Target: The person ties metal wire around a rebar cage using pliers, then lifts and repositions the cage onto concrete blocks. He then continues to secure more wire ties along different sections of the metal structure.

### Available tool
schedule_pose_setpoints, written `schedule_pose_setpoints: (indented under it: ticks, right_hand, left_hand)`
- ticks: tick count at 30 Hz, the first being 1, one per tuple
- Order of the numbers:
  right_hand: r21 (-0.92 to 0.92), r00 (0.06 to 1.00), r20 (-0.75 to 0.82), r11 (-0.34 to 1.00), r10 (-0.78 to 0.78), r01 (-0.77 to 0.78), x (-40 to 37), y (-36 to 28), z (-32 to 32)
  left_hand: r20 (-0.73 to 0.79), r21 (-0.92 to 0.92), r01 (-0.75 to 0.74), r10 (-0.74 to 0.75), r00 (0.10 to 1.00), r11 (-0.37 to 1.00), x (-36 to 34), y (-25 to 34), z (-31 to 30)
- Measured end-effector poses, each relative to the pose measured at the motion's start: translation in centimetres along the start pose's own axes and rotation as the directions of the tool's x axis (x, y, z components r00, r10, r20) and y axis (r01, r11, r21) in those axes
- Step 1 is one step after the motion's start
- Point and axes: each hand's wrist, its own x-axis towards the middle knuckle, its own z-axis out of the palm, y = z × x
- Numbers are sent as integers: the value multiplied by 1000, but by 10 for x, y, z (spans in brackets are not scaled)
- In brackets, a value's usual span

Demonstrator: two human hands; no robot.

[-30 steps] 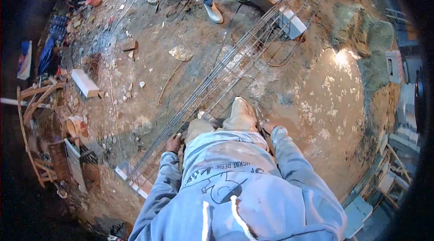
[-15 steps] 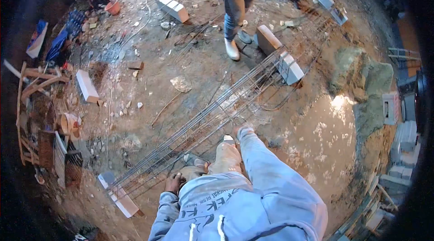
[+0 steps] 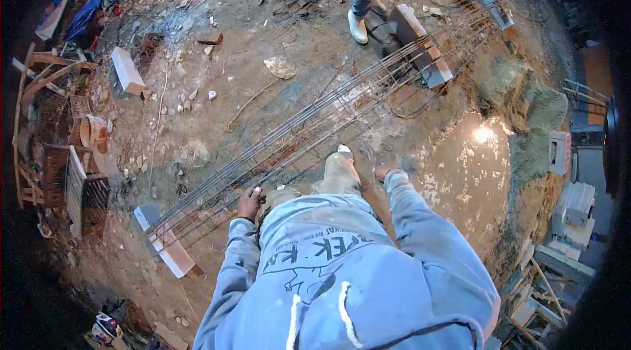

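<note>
Across the ground (image 3: 217, 110), on blocks (image 3: 174, 253): long steel bars (image 3: 296, 122). Near them, left hand (image 3: 249, 204), fingers bent, and right hand (image 3: 383, 172), partly hidden; cannot tell whether open or gripping. Probably heavy, rough, whippy; best held inward from both ends.

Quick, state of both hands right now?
Left hand: nothing visible in it; open or closed, can't tell.
Right hand: nothing visible in it; open or closed, can't tell.
</note>
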Motion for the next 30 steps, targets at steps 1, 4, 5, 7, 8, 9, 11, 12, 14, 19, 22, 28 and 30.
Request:
schedule_pose_setpoints:
  ticks: [1, 4, 5, 7, 8, 9, 11, 12, 14, 19, 22, 28, 30]
  right_hand:
    - [20, 999, 19, 999, 50, -50, -23, -7, 14]
    - [70, 994, 90, 995, 58, -64, -52, -18, 78]
    - [73, 994, 86, 995, 60, -66, -57, -16, 104]
    - [175, 999, 33, 984, -37, 31, -60, -12, 145]
    - [52, 993, 117, 999, -22, 16, -88, -31, 133]
    - [27, 988, 150, 999, -32, 28, -95, -38, 138]
    - [70, 977, 202, 996, -68, 55, -58, -31, 172]
    - [107, 969, 234, 993, -83, 60, -24, -23, 191]
    - [5, 975, 210, 997, -75, 75, 17, -20, 197]
    - [32, 999, 6, 999, -44, 44, -12, -85, 103]
    - [-42, 999, 23, 998, -34, 35, 57, -97, 86]
    - [150, 999, -42, 988, 31, -24, 27, -125, 19]
    - [56, 992, -89, 994, -87, 93, 62, -127, 28]
  left_hand:
    - [5, 47, 40, -40, 999, 998, -6, -2, -11]
    - [18, -23, 62, -61, 998, 998, -2, -56, -61]
    - [-6, -11, 89, -89, 996, 996, -4, -69, -78]
    - [-34, -5, 179, -179, 983, 984, -4, -100, -116]
    - [-56, 44, 207, -205, 977, 977, 4, -128, -138]
    - [-82, 89, 241, -234, 969, 967, 3, -147, -153]
    - [-125, 70, 222, -212, 969, 973, -23, -145, -170]
    - [-150, -39, 223, -226, 963, 974, -30, -150, -177]
    - [-179, -244, 184, -230, 956, 952, -37, -171, -188]
    - [-185, -327, 220, -291, 939, 919, -83, -203, -179]
    - [-170, -94, 267, -279, 945, 959, -114, -207, -172]
    - [-239, -190, 230, -272, 932, 955, -180, -198, -174]
    - [-300, -335, 243, -348, 888, 910, -176, -232, -186]
